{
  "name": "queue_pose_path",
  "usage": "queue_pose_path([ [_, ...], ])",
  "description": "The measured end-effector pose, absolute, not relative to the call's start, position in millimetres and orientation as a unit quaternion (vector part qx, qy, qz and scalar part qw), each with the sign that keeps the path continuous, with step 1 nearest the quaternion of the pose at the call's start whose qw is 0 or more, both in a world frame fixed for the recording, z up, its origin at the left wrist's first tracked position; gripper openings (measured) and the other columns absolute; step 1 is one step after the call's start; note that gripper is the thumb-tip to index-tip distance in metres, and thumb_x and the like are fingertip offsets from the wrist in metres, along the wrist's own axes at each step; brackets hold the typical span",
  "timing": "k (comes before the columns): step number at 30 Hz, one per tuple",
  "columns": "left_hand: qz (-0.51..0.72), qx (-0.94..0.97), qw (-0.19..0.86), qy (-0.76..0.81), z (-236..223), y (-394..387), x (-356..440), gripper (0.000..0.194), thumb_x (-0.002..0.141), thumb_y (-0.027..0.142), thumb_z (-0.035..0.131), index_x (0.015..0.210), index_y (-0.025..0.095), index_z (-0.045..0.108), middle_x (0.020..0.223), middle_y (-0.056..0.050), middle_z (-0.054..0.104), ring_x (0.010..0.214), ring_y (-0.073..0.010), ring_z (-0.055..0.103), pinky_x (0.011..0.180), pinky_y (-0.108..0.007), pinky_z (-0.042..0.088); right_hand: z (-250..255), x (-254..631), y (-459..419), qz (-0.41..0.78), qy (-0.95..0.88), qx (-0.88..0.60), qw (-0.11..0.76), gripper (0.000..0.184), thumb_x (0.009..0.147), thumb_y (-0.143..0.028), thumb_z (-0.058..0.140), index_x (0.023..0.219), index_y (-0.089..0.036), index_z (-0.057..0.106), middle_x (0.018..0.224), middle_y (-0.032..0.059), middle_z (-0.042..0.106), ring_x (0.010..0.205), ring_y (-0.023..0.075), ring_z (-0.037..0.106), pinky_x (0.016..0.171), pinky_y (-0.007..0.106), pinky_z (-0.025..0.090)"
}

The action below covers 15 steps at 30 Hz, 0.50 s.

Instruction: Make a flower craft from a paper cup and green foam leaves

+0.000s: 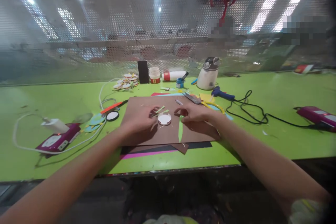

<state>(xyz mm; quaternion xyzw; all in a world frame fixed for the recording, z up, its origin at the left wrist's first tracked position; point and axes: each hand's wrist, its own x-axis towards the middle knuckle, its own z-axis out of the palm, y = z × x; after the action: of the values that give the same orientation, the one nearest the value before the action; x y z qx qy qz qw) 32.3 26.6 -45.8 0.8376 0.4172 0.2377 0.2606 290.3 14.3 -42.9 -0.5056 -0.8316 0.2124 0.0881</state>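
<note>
On a brown board [147,136] lies a small white round lid [164,119], between my two hands. Just left of it, my left hand [141,119] has its fingers curled in, with thin green paper strips [163,111] sticking out at the fingertips. My right hand [194,112] pinches the upper end of a pointed green paper strip [180,131], which hangs toward the board's front edge. Small paper scraps are scattered around the lid.
Scissors with yellow handles [212,105] lie behind my right hand, near a blue glue gun [223,93]. An orange cutter [111,106] and a black-rimmed disc [112,116] are at left. Purple power strips [59,140] flank both sides. Behind stand a phone [143,72] and a penguin-shaped container [208,77].
</note>
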Motion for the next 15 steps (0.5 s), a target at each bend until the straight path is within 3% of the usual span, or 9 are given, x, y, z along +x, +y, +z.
queue_pose_path([
  [2,0.18,0.86,0.286,0.383,-39,30,33,0.057,0.074,0.023,0.056,0.13,0.018,0.055,0.123,-0.011,0.065,0.105,-0.0249,0.063,0.092,-0.036,0.05,-46,293,15,0.222,-0.826,-0.505,0.117,0.033,0.081,-0.025,0.067,0.113,-0.017,0.062,0.091,0.002,0.064,0.078,0.0156,0.06,0.071,0.033,0.049],
  [7,0.091,0.883,0.286,0.361,-31,38,35,0.078,0.069,0.031,0.066,0.143,0.019,0.042,0.135,-0.014,0.057,0.111,-0.0286,0.06,0.096,-0.04,0.047,-47,297,12,0.276,-0.798,-0.498,0.197,0.055,0.073,-0.017,0.065,0.127,-0.018,0.057,0.076,-0.0015,0.06,0.068,0.0141,0.056,0.062,0.026,0.045],
  [11,0.143,0.877,0.304,0.344,-45,40,37,0.072,0.07,0.024,0.064,0.14,0.02,0.046,0.137,-0.013,0.056,0.114,-0.0257,0.059,0.097,-0.036,0.046,-42,294,5,0.312,-0.778,-0.491,0.237,0.055,0.072,-0.016,0.063,0.127,-0.019,0.057,0.07,-0.0048,0.05,0.063,0.0117,0.05,0.057,0.024,0.042],
  [15,0.183,0.869,0.3,0.348,-56,39,39,0.063,0.073,0.029,0.066,0.133,0.02,0.052,0.132,-0.012,0.059,0.115,-0.0264,0.058,0.096,-0.037,0.046,-38,285,-1,0.331,-0.756,-0.499,0.265,0.047,0.07,-0.015,0.064,0.117,-0.02,0.065,0.068,-0.0048,0.049,0.062,0.0112,0.048,0.056,0.024,0.04],
])
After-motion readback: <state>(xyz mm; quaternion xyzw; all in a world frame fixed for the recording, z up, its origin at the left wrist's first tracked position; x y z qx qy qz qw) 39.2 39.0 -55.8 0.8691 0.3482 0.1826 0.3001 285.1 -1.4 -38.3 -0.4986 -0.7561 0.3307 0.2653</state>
